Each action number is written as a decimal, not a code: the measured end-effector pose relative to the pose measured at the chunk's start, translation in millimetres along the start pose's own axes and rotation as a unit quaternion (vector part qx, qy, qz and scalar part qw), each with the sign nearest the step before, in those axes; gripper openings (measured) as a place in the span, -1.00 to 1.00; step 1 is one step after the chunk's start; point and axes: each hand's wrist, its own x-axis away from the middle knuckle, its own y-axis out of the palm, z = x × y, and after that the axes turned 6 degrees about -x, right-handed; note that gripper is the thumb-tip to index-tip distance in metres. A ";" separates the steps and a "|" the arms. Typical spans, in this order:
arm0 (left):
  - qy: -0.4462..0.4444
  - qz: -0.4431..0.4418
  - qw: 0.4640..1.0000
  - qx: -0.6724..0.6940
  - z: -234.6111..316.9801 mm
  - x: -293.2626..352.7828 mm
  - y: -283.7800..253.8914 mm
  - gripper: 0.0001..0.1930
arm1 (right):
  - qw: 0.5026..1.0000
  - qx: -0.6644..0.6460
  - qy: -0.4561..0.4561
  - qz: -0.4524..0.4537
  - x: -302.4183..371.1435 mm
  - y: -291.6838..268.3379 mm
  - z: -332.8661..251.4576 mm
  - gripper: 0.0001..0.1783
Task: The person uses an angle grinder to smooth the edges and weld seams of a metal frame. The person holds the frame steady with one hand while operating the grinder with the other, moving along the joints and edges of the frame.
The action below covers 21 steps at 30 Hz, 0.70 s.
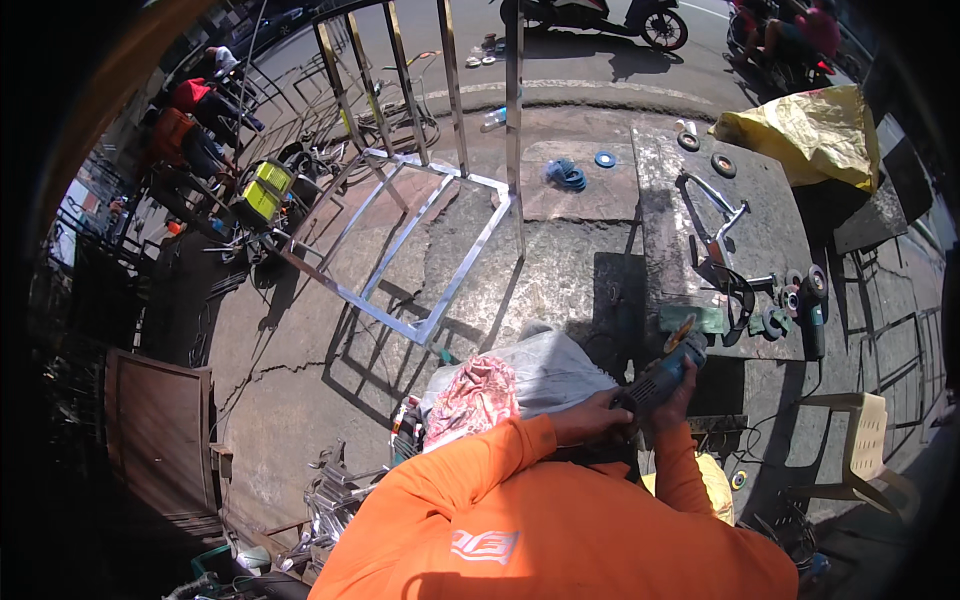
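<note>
An angle grinder (654,387), grey-bodied with a yellowish disc (680,332) at its far end, is held in front of my lap. My left hand (590,418) closes on the rear of its body. Farther forward, my right hand (682,392) wraps round the grinder close to its head. The disc end points away from me, near the edge of a low worktable (665,215); I cannot tell whether it touches anything. A pale grey cloth (550,368) covers my lap, and a red-and-white patterned cloth (474,402) lies on it.
A shiny metal frame (470,265) with upright bars stands ahead on the left. The worktable bears a hacksaw (722,235), several discs and another grinder (816,325). A plastic chair (860,450) is at right. Other people (185,135) sit at far left; a motorcycle (600,18) is on the street.
</note>
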 end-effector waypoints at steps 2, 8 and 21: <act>0.052 -0.010 0.998 -0.035 -4.6 -5.0 1.9 -0.52 | 0.999 -0.027 0.000 -0.038 7.5 1.1 -4.7 -0.43; 0.049 -0.018 0.988 -0.147 -5.8 -20.3 15.2 -0.40 | 0.995 0.042 -0.072 0.058 20.9 3.0 -27.9 -0.52; 0.028 0.458 0.767 -0.448 64.9 137.0 -185.2 -0.57 | 0.718 0.685 -0.080 0.095 -47.2 -29.1 -197.0 -0.43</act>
